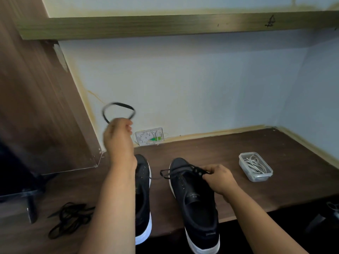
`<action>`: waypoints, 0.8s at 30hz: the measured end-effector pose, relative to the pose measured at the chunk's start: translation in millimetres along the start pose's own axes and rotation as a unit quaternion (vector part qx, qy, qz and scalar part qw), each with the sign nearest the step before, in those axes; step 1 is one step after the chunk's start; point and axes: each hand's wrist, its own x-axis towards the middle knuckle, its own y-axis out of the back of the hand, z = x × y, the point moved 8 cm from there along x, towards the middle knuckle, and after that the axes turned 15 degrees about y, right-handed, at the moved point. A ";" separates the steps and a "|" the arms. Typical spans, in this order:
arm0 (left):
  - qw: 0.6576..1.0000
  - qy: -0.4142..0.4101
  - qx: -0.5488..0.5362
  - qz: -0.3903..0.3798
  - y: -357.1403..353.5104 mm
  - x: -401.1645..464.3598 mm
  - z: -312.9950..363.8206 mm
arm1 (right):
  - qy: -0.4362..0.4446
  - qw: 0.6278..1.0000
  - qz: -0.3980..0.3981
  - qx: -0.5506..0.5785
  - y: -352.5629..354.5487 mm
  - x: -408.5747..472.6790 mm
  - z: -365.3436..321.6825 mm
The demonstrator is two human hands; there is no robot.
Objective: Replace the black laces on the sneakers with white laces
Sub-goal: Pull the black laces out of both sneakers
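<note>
Your left hand [117, 132] is raised above the desk [247, 143] with its fingers curled around a black lace [119, 107], and a blurred loop of this lace stands above the fist. Your right hand [218, 177] pinches the same lace where it leaves the upper eyelets of the right sneaker [194, 202]; a stretch of it hangs out to the left of this shoe. The left sneaker [144, 198] lies just beside it, partly hidden by your left forearm, and shows open eyelets. A second black lace [69, 219] lies in a loose pile at the left of the desk. The white laces [255, 165] are in a clear plastic box [256, 177] to the right, well apart from the shoes.
</note>
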 end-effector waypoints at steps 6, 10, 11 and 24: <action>0.944 0.108 0.255 -0.180 -58.7 -32.6 -68.6 | 0.104 0.979 -0.004 -0.177 0.0 -0.9 -24.3; 0.877 0.124 0.306 -0.350 -91.5 -68.6 -98.3 | 0.197 0.979 -0.018 0.042 -11.5 -8.3 -56.8; 0.868 0.130 0.316 -0.360 -94.4 -73.8 -104.4 | 0.179 0.975 -0.031 0.129 -16.9 -9.6 -58.3; 0.661 0.112 0.731 -0.130 -13.7 4.8 -170.3 | -0.010 0.974 0.214 -0.070 63.8 0.0 10.7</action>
